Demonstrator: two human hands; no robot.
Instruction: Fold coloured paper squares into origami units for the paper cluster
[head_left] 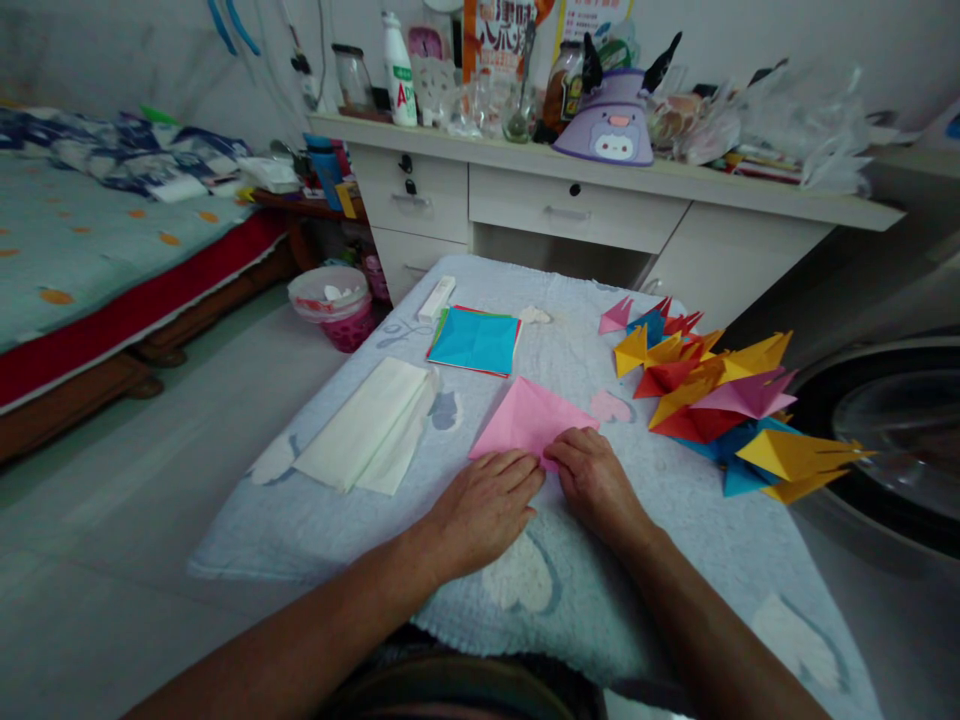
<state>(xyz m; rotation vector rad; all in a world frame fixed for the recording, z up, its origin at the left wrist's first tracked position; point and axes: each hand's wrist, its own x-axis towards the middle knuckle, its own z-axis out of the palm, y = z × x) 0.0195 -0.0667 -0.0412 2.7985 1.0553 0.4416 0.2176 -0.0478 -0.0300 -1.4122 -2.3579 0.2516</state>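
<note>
A pink sheet of origami paper [525,415] lies on the cloth-covered table in front of me, folded so that a point faces away. My left hand [487,500] rests flat along its near left edge, fingers stretched out and close together. At the near right edge, my right hand [596,480] has its fingers bent and pressed down on the paper. What lies beneath those fingertips is hidden. Beyond the pink sheet is a stack of square coloured papers [476,341] with blue on top. Folded paper cranes [720,390] in several colours sit in a pile to the right.
A folded pale cloth or tissue [367,425] lies left of the paper, with a small white box-like object [437,298] farther back. The table [517,580] has a heart-patterned cover. Behind it stands a white desk [420,190]. A pink bin [337,305] is on the floor.
</note>
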